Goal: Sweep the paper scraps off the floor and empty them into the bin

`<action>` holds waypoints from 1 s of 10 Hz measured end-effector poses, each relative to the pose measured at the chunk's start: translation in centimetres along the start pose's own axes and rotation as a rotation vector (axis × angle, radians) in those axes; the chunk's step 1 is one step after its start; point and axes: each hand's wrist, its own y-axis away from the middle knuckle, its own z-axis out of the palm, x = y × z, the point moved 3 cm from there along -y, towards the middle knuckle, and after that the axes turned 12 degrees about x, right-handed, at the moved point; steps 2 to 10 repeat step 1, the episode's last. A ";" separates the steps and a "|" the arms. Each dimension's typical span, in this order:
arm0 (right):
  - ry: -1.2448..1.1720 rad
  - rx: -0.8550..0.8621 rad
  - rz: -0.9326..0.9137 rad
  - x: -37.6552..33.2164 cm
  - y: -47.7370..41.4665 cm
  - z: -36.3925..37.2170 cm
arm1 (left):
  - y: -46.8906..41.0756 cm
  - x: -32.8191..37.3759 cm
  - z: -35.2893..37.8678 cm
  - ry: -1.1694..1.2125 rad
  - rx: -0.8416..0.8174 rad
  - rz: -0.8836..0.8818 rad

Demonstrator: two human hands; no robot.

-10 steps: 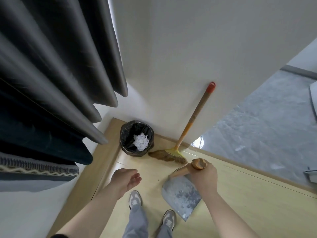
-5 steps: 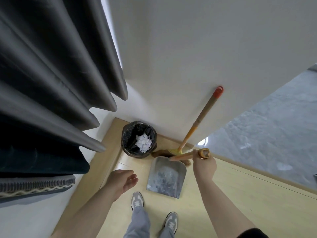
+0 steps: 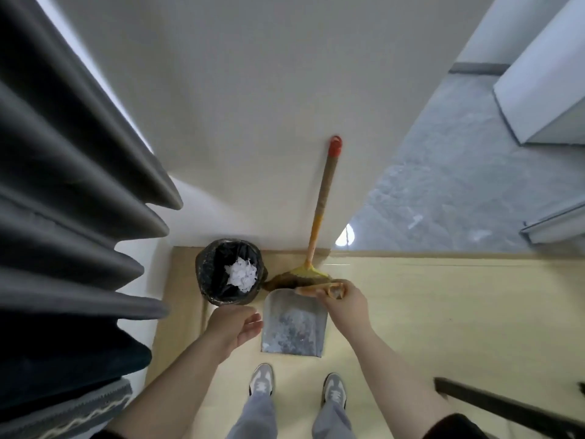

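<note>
Your right hand [image 3: 345, 304] has its grip wrapped round the end of the wooden handle of the dustpan [image 3: 292, 323], fingers curled about it. The grey metal pan lies below that hand, its open edge towards your shoes [image 3: 261, 380], just right of the bin [image 3: 205, 274]. Whether the pan touches the floor [image 3: 443, 312] I cannot tell.

Your left hand [image 3: 234, 327] hovers near the pan's left edge and below the bin, its grip slack, fingers loosely bent, holding nothing.

The paper scraps [image 3: 241, 274] sit as a white heap inside the black-lined bin, which stands in the corner by the wall. The broom [image 3: 323, 201] leans against that wall, its bristles on the floor between the bin and your right hand. A dark curtain [image 3: 63, 185] hangs on the left.
</note>
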 end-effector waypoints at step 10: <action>-0.096 0.059 0.018 0.6 2.9 -1.1 | 1.3 -0.1 0.7 -0.180 -0.082 0.052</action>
